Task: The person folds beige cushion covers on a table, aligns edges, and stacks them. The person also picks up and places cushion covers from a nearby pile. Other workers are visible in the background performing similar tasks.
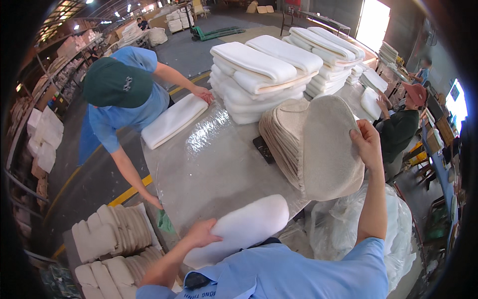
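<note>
Hands: left hand [201, 233] lies over the top of a white padded cushion [244, 226], fingers curled onto its rounded upper edge, thumb tucked under the near side; right hand [367, 144] is raised, fingers closed over the upper right edge of a beige oval felt pad [329, 147].
Cushion spot: at the near edge of the grey table [209, 169], partly overhanging it, close against the person's blue shirt.
Felt pad spot: front piece of an upright, leaning stack of beige pads [284, 134] at the table's right side, tipped forward off the stack under the right hand.
Cushion feel: looks light, plump and soft, likely to dent under the fingers; best held with a broad palm across its middle, not pinched at one end.
Felt pad feel: thin, floppy and slightly fuzzy by the look of it, so not slippery; a hold on the top rim lets it hang flat, while a grip low down would let it fold.
Behind: piles of white foam cushions [264, 74] fill the far half of the table.
Co-worker: a person in a green cap [117, 82] leans in from the left, one hand on a white cushion [172, 119], the other on the table edge.
Floor side: bundles of beige pads [112, 234] sit low at the left.
</note>
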`<state>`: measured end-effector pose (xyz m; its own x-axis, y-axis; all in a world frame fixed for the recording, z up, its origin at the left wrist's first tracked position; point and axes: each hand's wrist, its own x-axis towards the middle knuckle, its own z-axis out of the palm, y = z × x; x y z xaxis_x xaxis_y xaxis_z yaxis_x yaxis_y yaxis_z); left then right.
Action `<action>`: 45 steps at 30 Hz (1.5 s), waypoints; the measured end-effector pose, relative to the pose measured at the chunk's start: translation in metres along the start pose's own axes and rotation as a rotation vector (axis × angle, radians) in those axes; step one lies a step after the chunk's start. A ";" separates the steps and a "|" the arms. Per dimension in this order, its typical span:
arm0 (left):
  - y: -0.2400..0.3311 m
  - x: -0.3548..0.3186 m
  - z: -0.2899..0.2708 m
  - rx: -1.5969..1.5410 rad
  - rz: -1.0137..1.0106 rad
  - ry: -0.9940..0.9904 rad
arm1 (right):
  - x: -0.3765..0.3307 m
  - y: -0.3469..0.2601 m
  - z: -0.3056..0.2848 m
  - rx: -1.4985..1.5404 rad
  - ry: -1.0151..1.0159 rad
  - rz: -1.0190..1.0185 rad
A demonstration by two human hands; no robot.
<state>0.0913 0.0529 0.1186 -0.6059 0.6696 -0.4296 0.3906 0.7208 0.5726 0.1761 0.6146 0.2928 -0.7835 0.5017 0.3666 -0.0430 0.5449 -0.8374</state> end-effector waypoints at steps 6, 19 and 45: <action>0.040 -0.066 -0.002 0.199 0.204 0.213 | -0.020 -0.079 0.007 -0.056 -0.021 -0.185; -0.022 -0.075 0.018 -0.161 0.244 -0.150 | -0.080 -0.103 0.083 0.161 -0.167 -0.125; 0.123 0.011 -0.070 -1.315 0.526 0.688 | -0.160 -0.068 0.076 0.290 0.061 -0.078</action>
<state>0.0837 0.1362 0.2333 -0.9313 0.3149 0.1830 0.0203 -0.4568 0.8893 0.2574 0.4468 0.2601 -0.7325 0.5104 0.4504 -0.2830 0.3734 -0.8834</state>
